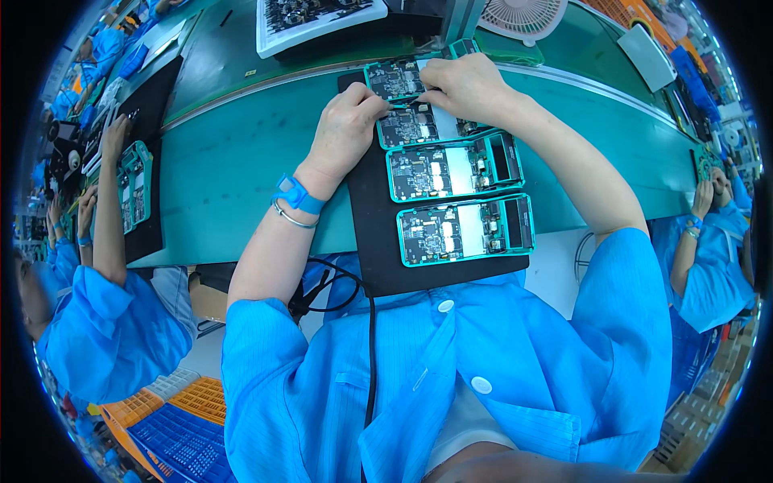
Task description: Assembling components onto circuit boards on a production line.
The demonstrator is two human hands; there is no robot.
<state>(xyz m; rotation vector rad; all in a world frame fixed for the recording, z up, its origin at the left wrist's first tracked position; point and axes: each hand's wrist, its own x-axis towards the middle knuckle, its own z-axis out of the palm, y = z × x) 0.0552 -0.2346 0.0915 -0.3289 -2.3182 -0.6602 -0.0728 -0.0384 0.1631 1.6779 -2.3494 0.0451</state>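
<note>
Several open teal-framed device housings with dark circuit boards lie in a column on a black mat (pixel 374 274). The nearest housing (pixel 431 233) and the one beyond it, the middle housing (pixel 417 173), are untouched. My left hand (pixel 346 129) is closed, thumb and forefinger pinched at the left part of the third housing (pixel 407 129), by its far edge. From the right, my right hand (pixel 467 87) also pinches, over the gap between that one and the farthest housing (pixel 390 79). A thin strip seems to lie between the fingertips, too small to name. My right hand covers parts of both far housings.
At the back stand a white tray (pixel 261 36) of small dark parts and a white fan (pixel 523 18). A metal rail (pixel 241 98) crosses the bench. Co-workers sit left (pixel 113 322) and right (pixel 708 274). A black cable (pixel 372 346) hangs down my front.
</note>
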